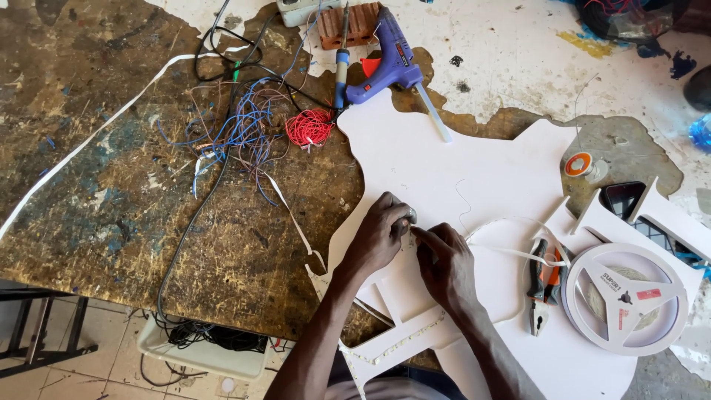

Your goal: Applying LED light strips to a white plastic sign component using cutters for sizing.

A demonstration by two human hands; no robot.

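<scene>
White foam board [474, 178] is our landmark: at its near middle, our left hand [376, 238] and right hand [444, 265] both pinch the floppy LED strip [511, 222]. Looks light and kink-prone, best held by its edges. Pliers [544, 281] just right.

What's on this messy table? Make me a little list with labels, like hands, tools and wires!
Left hand: left hand pinches a small grey object, too small to identify, on the flat white cut-out board
Right hand: right hand presses on the board, fingertips meeting the left hand
Tools: purple glue gun; blue-handled soldering iron; orange-and-black pliers
Reel: round white strip reel, right of the pliers
Wires: bundle of red wire; tangle of blue wires
Surface: worn brown wooden table
</scene>
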